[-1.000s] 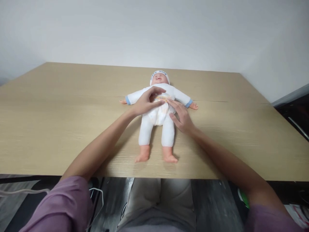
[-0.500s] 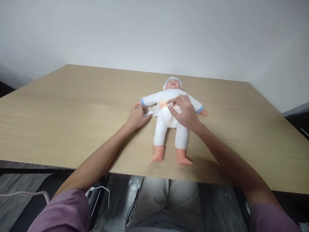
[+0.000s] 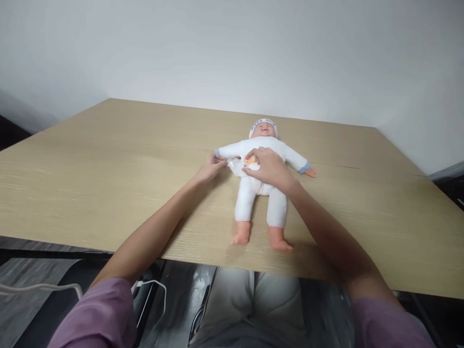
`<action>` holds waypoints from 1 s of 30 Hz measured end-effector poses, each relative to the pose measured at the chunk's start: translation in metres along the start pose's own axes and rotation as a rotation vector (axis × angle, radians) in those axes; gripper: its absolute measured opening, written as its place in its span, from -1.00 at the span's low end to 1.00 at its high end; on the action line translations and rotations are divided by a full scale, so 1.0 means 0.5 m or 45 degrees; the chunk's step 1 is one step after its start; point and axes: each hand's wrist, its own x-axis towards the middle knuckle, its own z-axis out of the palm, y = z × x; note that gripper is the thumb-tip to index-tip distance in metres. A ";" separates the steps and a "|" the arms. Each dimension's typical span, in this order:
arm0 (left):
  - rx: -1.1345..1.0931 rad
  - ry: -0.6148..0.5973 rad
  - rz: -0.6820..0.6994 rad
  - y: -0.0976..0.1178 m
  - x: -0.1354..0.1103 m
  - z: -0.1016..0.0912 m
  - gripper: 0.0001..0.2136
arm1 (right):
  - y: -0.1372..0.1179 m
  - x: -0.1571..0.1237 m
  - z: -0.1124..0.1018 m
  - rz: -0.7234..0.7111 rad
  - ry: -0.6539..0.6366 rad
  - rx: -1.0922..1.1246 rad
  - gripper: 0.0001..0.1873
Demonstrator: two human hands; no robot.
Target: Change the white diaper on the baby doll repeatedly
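A baby doll (image 3: 244, 199) in white clothes with blue cuffs and a lettered headband lies on its back, feet toward me. Around its hips is a white diaper (image 3: 236, 167) with an orange print at the waist; one side wing stretches out to the left. My left hand (image 3: 212, 169) pinches the end of that wing between thumb and fingers, beside the doll's cuff. Over the doll's belly, my right hand (image 3: 268, 166) rests on the diaper's front, thumb and fingers curved apart around the orange print. The right palm hides part of the diaper.
The doll lies on a wide wooden table (image 3: 137, 193) that reaches back to a pale wall (image 3: 232, 53). Below the front edge are my legs in grey trousers (image 3: 232, 299), a black chair and a white cable (image 3: 165, 295).
My left hand has closed on the diaper wing's end, which is pulled out straighter. My right hand has come down lower and flatter onto the diaper's front. The view has shifted slightly.
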 end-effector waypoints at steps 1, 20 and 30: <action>-0.028 0.016 -0.003 0.013 0.004 0.004 -0.80 | 0.000 0.002 0.002 0.018 -0.007 0.006 -0.65; -0.571 -0.159 0.347 0.031 0.013 0.127 -0.60 | 0.001 0.015 -0.015 0.192 -0.021 0.230 -0.62; -0.426 -0.039 0.331 -0.009 0.005 0.139 -0.55 | 0.009 0.011 -0.014 0.229 0.072 0.362 -0.57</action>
